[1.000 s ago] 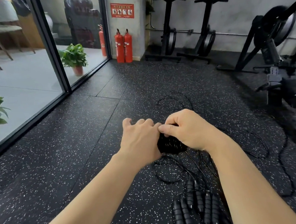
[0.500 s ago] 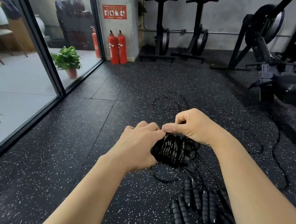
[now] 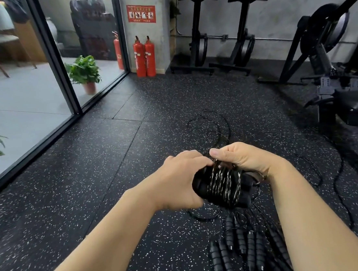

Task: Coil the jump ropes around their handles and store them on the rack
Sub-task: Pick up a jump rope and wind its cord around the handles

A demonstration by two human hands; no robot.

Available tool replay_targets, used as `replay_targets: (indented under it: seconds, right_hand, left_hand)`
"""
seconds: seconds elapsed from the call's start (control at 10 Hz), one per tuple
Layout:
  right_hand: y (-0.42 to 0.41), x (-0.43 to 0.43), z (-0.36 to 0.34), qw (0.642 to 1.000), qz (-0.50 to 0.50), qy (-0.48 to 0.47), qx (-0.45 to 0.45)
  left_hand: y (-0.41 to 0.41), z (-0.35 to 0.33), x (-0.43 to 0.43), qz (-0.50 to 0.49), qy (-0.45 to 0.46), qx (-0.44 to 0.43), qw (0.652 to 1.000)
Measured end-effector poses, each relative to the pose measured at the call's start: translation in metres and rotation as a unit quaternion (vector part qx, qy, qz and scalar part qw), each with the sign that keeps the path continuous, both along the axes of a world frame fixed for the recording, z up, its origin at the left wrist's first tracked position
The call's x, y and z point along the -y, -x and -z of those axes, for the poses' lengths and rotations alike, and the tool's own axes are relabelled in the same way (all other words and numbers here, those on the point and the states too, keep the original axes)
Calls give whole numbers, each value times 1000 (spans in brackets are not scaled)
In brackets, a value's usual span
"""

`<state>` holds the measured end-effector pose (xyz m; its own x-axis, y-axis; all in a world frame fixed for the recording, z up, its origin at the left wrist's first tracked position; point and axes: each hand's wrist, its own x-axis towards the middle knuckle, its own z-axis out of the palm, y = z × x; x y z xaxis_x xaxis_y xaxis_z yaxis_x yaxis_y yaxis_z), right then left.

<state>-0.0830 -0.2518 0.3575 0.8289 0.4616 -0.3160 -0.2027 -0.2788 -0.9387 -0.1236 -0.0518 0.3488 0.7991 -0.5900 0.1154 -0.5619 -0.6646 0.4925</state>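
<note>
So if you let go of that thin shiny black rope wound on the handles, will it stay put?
Probably not: the thin black rope looks springy, its loose end curling on the floor, so coils may unwind. The handles look light.

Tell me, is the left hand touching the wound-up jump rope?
Touching. The head view shows the left hand gripping the end of the coiled jump rope.

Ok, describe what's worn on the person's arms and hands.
Nothing is worn that shows: both forearms are bare to the frame's edge, with no sleeves, gloves or watch. The left hand and right hand show no rings; the fingers are bare.
</note>
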Motion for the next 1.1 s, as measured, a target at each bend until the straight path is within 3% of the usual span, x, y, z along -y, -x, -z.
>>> replay_targets:
  seconds: [0.1,0.2,0.3,0.4,0.5,0.6,0.7,1.1]
  right_hand:
    - [-4,-3,4,997,5,-57,-43]
    - [0,-10,-2,995,22,-90,-45]
    - [4,-13,-2,987,130,-89,42]
    - [1,-19,-3,980,163,-103,59]
    - [-23,-16,16,970,229,-20,82]
    - [-18,-12,16,960,238,80,119]
    - [-12,-12,15,953,205,144,169]
    - [-5,-17,3,922,195,227,245]
  left_hand:
    - [-1,1,-3,-1,92,-40,995]
    - [-3,1,-2,-9,108,-34,994]
    - [-4,0,-1,-55,114,-36,991]
    - [-2,-3,1,-105,124,-17,987]
    - [-2,-7,6,-140,169,-78,972]
    - [-4,-10,7,-144,231,-205,940]
    - [-9,-7,2,-157,244,-246,925]
    - [-19,-2,4,-257,315,-185,895]
